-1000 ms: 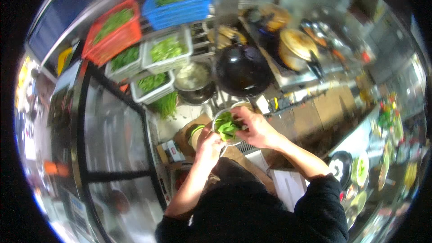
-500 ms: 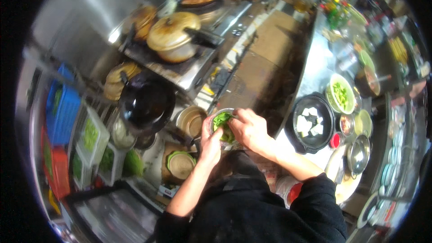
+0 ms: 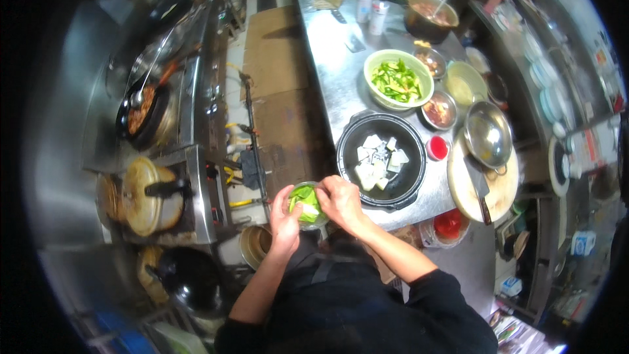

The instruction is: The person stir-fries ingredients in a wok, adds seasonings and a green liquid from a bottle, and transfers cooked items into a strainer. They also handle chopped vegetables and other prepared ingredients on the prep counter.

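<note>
My left hand [image 3: 285, 228] is closed round the side of a small bowl [image 3: 314, 224], its thumb over the rim. Cut green leafy vegetables [image 3: 303, 198] with a paler piece lie in the bowl. At the bowl's right rim is my right hand [image 3: 342, 206], its fingers bent and pressed together; what lies between them is hidden. Just right of my hands, on the steel counter, a black pot [image 3: 418, 187] holds white chunks [image 3: 377, 172].
The steel counter [image 3: 331, 65] bears a bowl of cut green vegetables [image 3: 396, 82], a red-filled cup [image 3: 437, 148] and a round board [image 3: 462, 193] with a cleaver [image 3: 479, 187] and metal bowl [image 3: 488, 136]. Left are a stove with a lidded pot [image 3: 141, 196] and a black wok [image 3: 190, 278].
My view has turned right, bringing the counter closer to the middle. The bowl stays in my left hand, with my right hand still at its rim, now nearer the black pot.
</note>
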Available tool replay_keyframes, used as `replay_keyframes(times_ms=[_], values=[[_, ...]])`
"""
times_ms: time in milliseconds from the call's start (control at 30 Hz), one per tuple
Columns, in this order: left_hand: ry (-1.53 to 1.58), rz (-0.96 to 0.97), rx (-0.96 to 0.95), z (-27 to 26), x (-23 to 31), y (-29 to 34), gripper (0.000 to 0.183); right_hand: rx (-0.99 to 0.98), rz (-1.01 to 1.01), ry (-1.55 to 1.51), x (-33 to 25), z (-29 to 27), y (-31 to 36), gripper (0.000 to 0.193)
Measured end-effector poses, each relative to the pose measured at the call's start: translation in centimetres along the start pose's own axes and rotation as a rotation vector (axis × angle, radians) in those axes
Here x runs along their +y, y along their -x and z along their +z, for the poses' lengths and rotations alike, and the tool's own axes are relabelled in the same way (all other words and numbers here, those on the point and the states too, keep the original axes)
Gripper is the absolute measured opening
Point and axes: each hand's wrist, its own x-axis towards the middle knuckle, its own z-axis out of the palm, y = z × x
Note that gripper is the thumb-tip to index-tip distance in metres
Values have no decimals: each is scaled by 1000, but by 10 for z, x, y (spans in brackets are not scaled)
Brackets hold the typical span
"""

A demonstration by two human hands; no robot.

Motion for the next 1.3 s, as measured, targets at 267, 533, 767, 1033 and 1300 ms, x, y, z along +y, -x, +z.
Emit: replay_keyframes(times_ms=[267, 533, 767, 1033, 1300], values=[[149, -221, -207, 39, 1, -88, 46, 153, 554, -429, 37, -3, -16, 47], [-369, -172, -561, 19, 64, -202, 42, 177, 596, -240, 29, 39, -98, 38], [-541, 146, -436, -36, 101, -283, 29, 76, 432, -173, 0, 95, -191, 38], [-650, 268, -247, -92, 132, -332, 33, -267, 434, -134, -10, 146, -275, 44], [-667, -3, -2, -103, 175, -384, 30, -450, 418, -219, -17, 186, -365, 39]])
